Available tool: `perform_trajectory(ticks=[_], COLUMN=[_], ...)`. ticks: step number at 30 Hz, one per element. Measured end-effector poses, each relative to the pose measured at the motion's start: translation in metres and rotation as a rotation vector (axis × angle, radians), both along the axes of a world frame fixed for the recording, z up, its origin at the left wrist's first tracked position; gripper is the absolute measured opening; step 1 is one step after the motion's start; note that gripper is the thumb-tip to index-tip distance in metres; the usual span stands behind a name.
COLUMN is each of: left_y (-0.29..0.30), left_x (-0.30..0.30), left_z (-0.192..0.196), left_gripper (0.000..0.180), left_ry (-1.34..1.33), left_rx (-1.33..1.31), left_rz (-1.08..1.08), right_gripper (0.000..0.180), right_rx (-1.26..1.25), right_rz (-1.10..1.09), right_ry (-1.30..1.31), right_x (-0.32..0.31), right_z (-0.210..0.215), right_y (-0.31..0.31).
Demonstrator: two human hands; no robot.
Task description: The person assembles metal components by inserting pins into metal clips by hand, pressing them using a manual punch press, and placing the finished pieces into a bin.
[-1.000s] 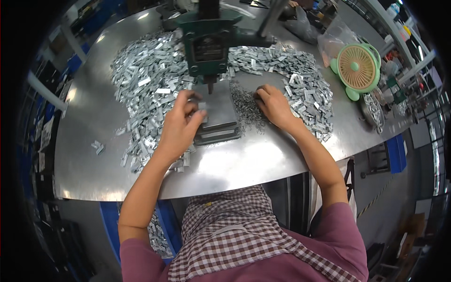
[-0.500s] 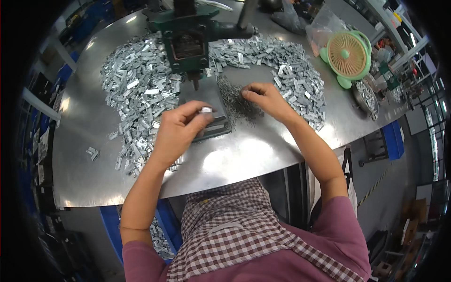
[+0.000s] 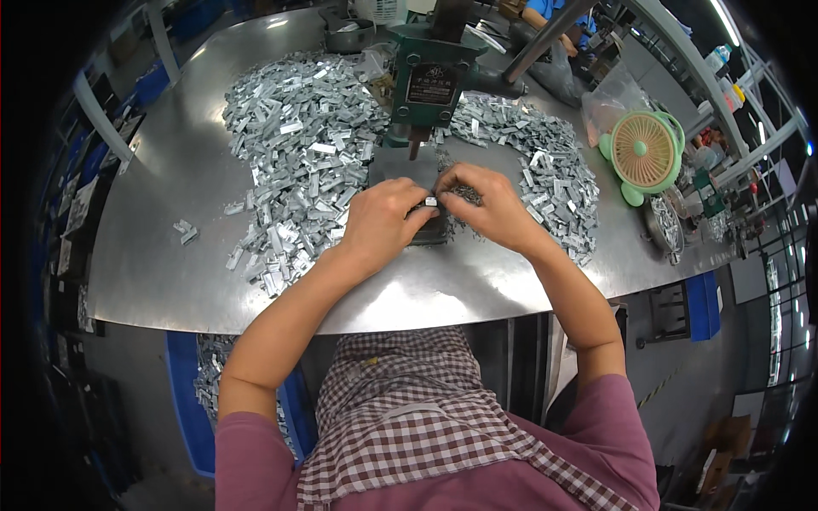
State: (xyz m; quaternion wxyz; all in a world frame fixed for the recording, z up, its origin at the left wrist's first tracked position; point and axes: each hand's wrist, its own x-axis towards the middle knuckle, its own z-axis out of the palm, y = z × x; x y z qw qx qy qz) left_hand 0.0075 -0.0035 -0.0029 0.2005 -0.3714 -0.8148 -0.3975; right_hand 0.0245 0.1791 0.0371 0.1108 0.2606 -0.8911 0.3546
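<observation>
My left hand (image 3: 382, 217) pinches a small shiny metal piece (image 3: 431, 202) between thumb and fingertips. Close against it, my right hand (image 3: 487, 204) has its thumb and fingers drawn together beside the piece's end; whatever they grip is too small to make out. Both hands are just in front of a green bench press (image 3: 436, 81), whose ram (image 3: 417, 145) points down above a flat base plate (image 3: 394, 168). A heap of thin small metal pins (image 3: 465, 195) lies partly hidden behind my right hand. A large pile of silvery metal pieces (image 3: 298, 145) spreads left of the press.
More metal pieces (image 3: 558, 170) lie on the right of the steel table (image 3: 162, 272). A green fan (image 3: 641, 152) and a bowl of parts (image 3: 663, 226) stand at the right. Below the table is a blue bin (image 3: 183, 400). Another person's blue sleeve (image 3: 545, 10) shows at the back.
My hands have come together: the left moved right with the metal piece, and the right closed in beside it from the pin heap. The view has shifted, so the press appears farther right.
</observation>
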Motion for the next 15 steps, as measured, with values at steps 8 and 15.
perform_trajectory(ticks=[8, 15], left_y=[-0.003, -0.004], left_x=[-0.002, -0.003], left_z=[0.004, 0.007], left_gripper=[0.016, 0.016], left_ry=[-0.008, -0.033], left_rx=[-0.104, -0.131], left_rz=[-0.01, -0.014], right_gripper=[0.014, 0.012], right_rx=[0.181, 0.375], right_rz=[0.129, 0.265], right_ry=[0.045, 0.128], right_x=[-0.007, -0.016], right_z=[0.012, 0.026], right_y=[0.002, 0.001])
